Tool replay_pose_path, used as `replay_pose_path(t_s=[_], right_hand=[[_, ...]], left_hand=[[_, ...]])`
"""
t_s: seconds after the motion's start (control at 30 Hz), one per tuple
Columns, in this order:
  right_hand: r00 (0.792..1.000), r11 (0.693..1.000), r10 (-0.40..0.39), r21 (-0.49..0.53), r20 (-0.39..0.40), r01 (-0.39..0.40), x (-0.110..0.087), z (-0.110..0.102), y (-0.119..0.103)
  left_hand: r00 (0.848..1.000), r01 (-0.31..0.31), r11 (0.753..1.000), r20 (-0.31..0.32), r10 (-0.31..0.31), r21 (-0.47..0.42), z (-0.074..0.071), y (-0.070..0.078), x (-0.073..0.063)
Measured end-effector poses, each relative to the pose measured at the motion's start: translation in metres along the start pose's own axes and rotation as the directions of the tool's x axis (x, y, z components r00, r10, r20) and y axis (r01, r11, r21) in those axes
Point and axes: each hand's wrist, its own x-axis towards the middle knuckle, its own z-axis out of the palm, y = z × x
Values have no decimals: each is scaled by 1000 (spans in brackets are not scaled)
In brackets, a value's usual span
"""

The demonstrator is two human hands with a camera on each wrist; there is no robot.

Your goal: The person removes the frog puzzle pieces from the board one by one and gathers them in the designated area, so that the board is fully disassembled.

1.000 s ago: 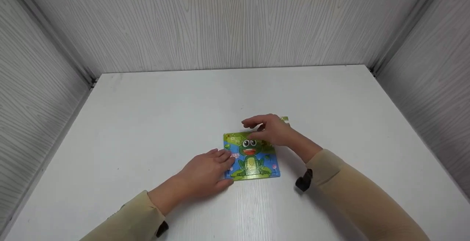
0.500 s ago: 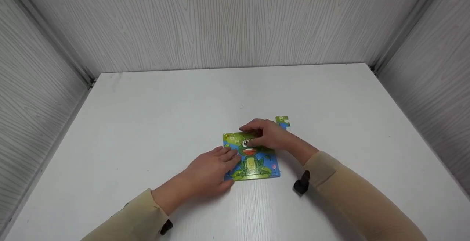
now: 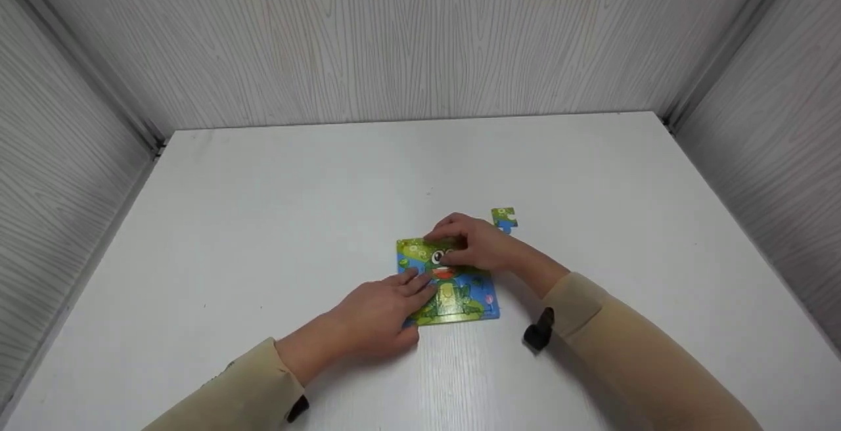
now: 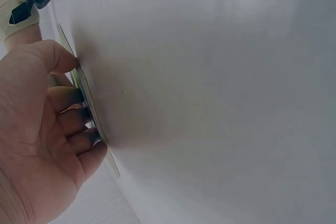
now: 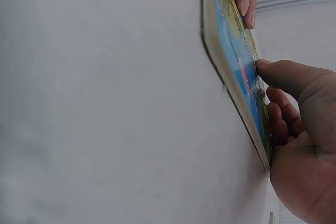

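Note:
A square frog jigsaw puzzle (image 3: 453,306), blue and green, lies flat on the white tabletop, its frame showing as a thin pale edge in the right wrist view. Across its left side rests my left hand (image 3: 378,319), the extended fingers on the picture and the thumb by the near left corner. My right hand (image 3: 479,244) covers the upper right part, thumb on the frog's face and curled fingers at the far edge, gripping there; its palm hides one eye and that corner. Just beyond it lies a loose puzzle piece (image 3: 502,215), green and blue, partly overlapped by the wrist.
The white tabletop (image 3: 295,201) stretches out around the puzzle. Grey wood-grain panels (image 3: 420,43) stand behind it and on both sides. A black strap (image 3: 539,331) hangs from the right sleeve.
My right hand has lowered onto the puzzle's upper right and its fingers have curled in. My left fingers have slid further right over the picture. The loose piece shows more fully.

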Motion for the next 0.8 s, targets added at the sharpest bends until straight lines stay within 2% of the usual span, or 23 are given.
replay_pose_path(t_s=[0.5, 0.8], right_hand=[[999, 998, -3, -61, 34, 6, -3, 1, -8], [998, 996, -32, -84, 58, 36, 0, 1, -6]], left_hand=[[1000, 4, 1000, 1, -4, -3, 3, 1, -1], [1000, 11, 1000, 7, -11, 14, 2, 1, -1]])
